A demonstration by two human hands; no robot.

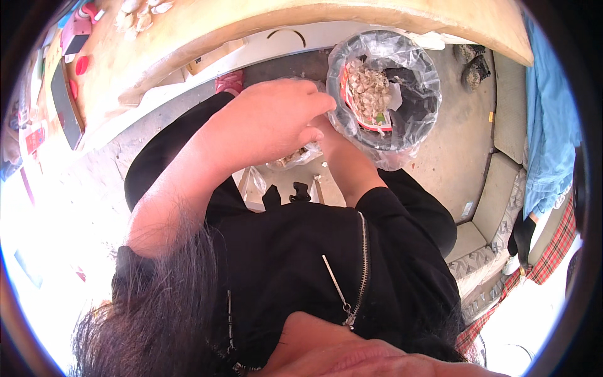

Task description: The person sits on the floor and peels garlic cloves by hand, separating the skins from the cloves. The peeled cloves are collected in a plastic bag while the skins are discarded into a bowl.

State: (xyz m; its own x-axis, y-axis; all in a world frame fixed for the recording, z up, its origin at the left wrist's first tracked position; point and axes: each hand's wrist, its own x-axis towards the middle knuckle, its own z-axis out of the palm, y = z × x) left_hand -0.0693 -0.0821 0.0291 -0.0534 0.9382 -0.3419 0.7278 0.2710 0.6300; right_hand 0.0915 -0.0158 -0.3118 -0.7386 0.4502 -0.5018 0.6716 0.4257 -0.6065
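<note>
My left hand (278, 113) hangs in front of my lap, back upward, with thumb and forefinger apart and nothing visible between them. Its palm side is hidden. Underneath it crosses my right forearm (351, 165); the right hand itself is covered by the left one. Just right of the hands stands a round bin (427, 118) lined with clear plastic. Pale, papery garlic skins (370, 89) lie heaped inside it on red-and-white printed packaging (377, 125). Below my left hand, partly covered, a clear plastic bag (301, 154) holds brownish pieces that look like garlic.
A wooden tabletop (405, 12) curves across the top, with garlic bulbs (136, 16), a dark flat device (67, 106) and a red cap (82, 65). Cushioned seating (499, 188) and blue cloth (551, 118) line the right. Another person's leg (520, 235) shows there.
</note>
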